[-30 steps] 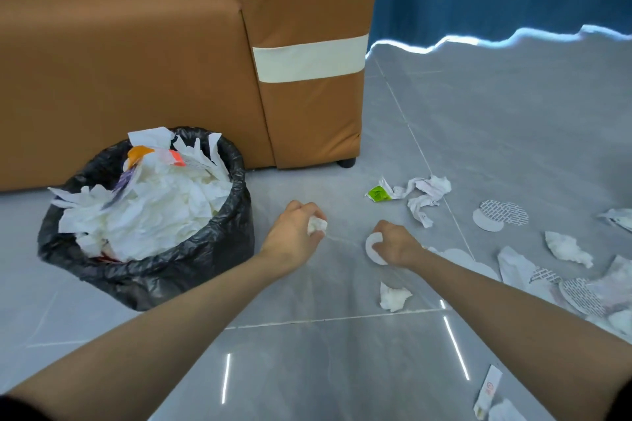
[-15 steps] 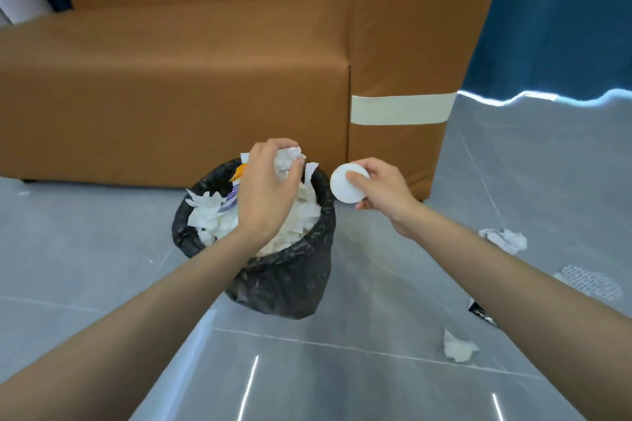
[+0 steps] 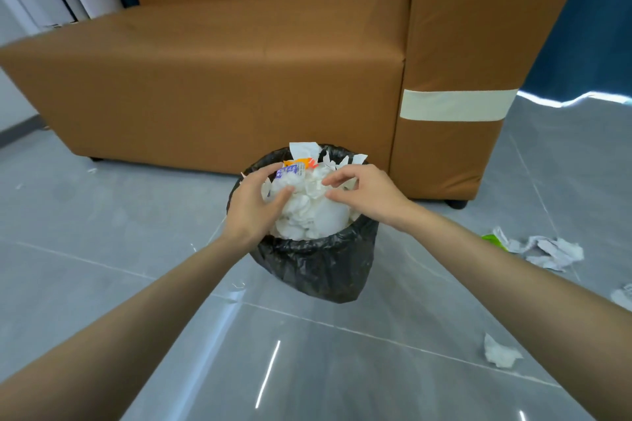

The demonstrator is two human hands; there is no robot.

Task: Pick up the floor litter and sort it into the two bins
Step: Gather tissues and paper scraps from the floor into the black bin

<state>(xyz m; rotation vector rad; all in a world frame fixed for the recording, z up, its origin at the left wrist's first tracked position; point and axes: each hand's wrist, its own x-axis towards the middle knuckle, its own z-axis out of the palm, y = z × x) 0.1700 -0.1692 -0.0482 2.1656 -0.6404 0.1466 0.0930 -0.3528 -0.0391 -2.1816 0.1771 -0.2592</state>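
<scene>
Bin (image 3: pixel 316 263), crinkly black plastic, heaped w/ crumpled white tissue (image 3: pixel 307 212).

Grey tiled floor (image 3: pixel 102 267): lined bin (image 3: pixel 318 263), sofa (image 3: pixel 239 85), crumpled paper scraps (image 3: pixel 547 251) right.

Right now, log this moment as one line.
left hand: open, over bin | right hand: open, over bin | bin: heaped with white paper

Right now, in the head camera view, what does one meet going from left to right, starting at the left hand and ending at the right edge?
left hand → white paper heap in the black bin → right hand → green wrapper → crumpled white papers → paper scrap at the right edge
</scene>
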